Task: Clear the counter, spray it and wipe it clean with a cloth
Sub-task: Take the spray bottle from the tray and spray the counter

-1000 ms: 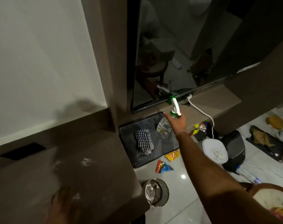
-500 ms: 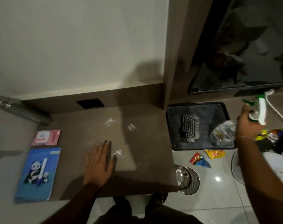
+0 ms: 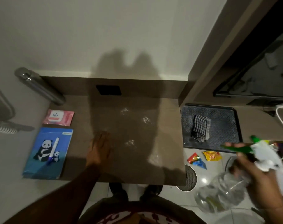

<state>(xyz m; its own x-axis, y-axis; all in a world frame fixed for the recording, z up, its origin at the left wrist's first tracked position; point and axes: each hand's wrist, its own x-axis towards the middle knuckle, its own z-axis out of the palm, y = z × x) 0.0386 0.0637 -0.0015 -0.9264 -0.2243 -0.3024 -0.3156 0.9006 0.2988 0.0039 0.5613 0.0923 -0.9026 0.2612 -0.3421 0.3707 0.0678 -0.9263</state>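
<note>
Right-hand grip: your right hand [image 3: 257,180] is wrapped around the neck of the spray bottle [image 3: 231,188], below its white and green trigger head; the frame is blurred here, so finger placement on the trigger cannot be confirmed.
Left-hand grip: your left hand [image 3: 99,147] lies flat and spread on the counter [image 3: 137,167], holding nothing.
Bottle location: it hangs in the air off the counter's right front corner, above the floor, tilted with its body toward you.
Bottle handling: judge it as clear thin plastic, light, with liquid that can slosh. Hold it at the neck, not the soft body, which may flex.
Cloth location: the checked cloth [image 3: 200,127] lies folded on the dark tray [image 3: 231,117] to the right, apart from the counter.
Cloth handling: soft and limp; pinch it at a fold and it should lift as one piece.
Soiled area: white specks [image 3: 146,119] sit across the counter's centre and right.
Remaining items: a pink wipes pack [image 3: 58,117] and a blue booklet [image 3: 47,152] with a pen [image 3: 53,149] on it occupy the left edge.
Edges: the front edge drops to the floor; a wall panel bounds the right rear corner.
Open room: the centre and right of the counter are bare apart from your left hand, so aim the spray there.
</note>
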